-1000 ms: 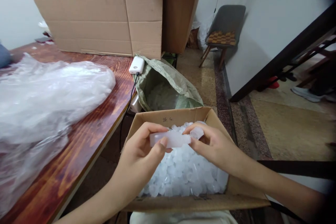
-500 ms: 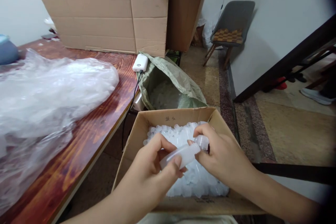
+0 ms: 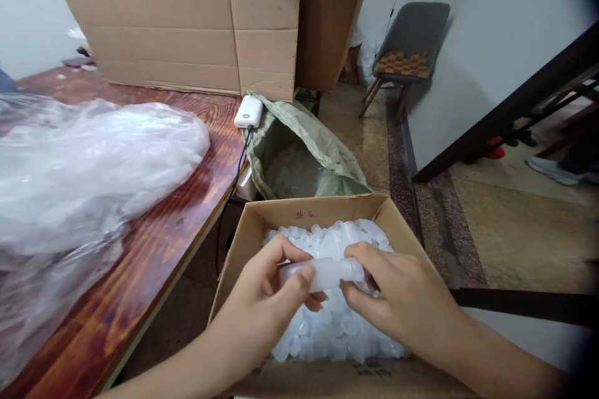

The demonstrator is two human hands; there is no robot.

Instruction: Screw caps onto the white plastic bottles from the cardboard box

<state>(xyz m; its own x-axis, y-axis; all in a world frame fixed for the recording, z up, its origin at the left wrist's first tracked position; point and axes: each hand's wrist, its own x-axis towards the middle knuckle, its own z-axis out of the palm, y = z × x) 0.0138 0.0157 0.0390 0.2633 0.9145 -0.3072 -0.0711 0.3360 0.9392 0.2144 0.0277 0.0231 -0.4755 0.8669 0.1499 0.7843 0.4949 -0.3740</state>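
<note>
Above the open cardboard box, my left hand [image 3: 281, 293] is closed round a small frosted plastic bottle [image 3: 325, 274], lying roughly level between my hands. My right hand [image 3: 393, 290] pinches a clear ridged cap [image 3: 354, 270] against the bottle's right end, thumb below and fingers above. Fingertips partly hide the cap, so I cannot tell how firmly it sits. Beneath both hands, a heap of similar translucent plastic pieces [image 3: 337, 330] fills much of the cardboard box [image 3: 276, 212].
Left of the box stands a reddish wooden table [image 3: 182, 218] bearing a big clear bag of pale pieces [image 3: 107, 162]. A white device [image 3: 249, 112] with a black cable sits at its corner. Behind the box is an open green woven sack [image 3: 322, 143]. A grey chair [image 3: 414, 37] stands farther back.
The cap has come from just off the bottle's mouth to in line against its end. The bottle has swung from slanted to nearly level. The view has shifted slightly.
</note>
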